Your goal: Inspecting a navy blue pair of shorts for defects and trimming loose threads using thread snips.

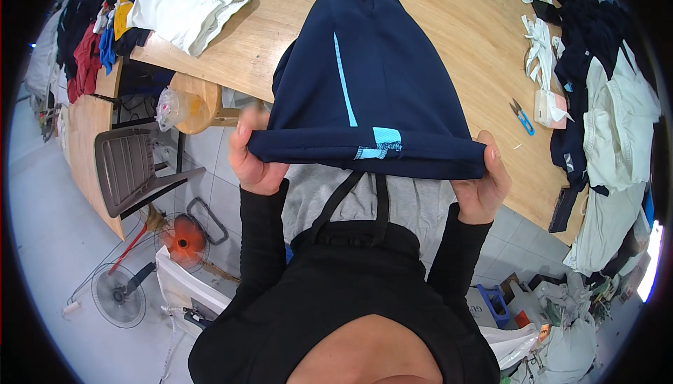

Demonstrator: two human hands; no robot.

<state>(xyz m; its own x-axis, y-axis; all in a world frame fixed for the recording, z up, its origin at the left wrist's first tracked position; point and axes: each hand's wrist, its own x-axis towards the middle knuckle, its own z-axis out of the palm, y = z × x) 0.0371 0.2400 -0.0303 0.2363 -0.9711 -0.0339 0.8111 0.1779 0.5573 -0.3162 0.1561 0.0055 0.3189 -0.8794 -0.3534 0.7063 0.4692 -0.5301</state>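
A navy garment (399, 69) with a narrow light-blue stripe lies over the near part of the wooden table, its edge raised toward me. That near edge is folded over into a band, with a light-blue patch and rough stitching at its middle. At the band's left end my left hand (256, 160) is closed on the fabric, the fingers slightly blurred. My right hand (484, 181) pinches the opposite end, thumb up along the fold. Between both hands the band is stretched nearly straight. What kind of garment it is, I cannot make out.
Blue-handled thread snips (522, 119) lie on the table (477, 40) to the right, near white fabric strips (540, 55). White garments (193, 5) are piled at the far left. Beyond the left edge stand a wooden stool (193, 107), a brown chair (126, 167) and fans (119, 296).
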